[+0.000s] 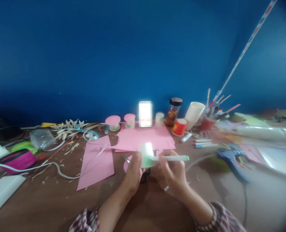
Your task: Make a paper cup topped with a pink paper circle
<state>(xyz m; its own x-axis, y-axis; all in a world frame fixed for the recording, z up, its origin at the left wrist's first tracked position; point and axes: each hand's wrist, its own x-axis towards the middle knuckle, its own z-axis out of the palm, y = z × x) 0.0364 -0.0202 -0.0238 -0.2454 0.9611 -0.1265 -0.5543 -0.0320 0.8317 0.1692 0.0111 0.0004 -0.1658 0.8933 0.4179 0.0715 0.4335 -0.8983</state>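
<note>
left hand (133,174) closed around a white paper cup (145,151), held just above the counter (48,199) near its front middle. right hand (173,174) pinches a green marker (174,158), lying level, its left end at the cup's green band. pink paper (96,164) at ten o'clock of the cup; blue glue gun (230,159) at three o'clock.

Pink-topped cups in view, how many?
2, side by side near the blue wall: left pink-topped cup, right pink-topped cup. Clutter may hide more.
</note>
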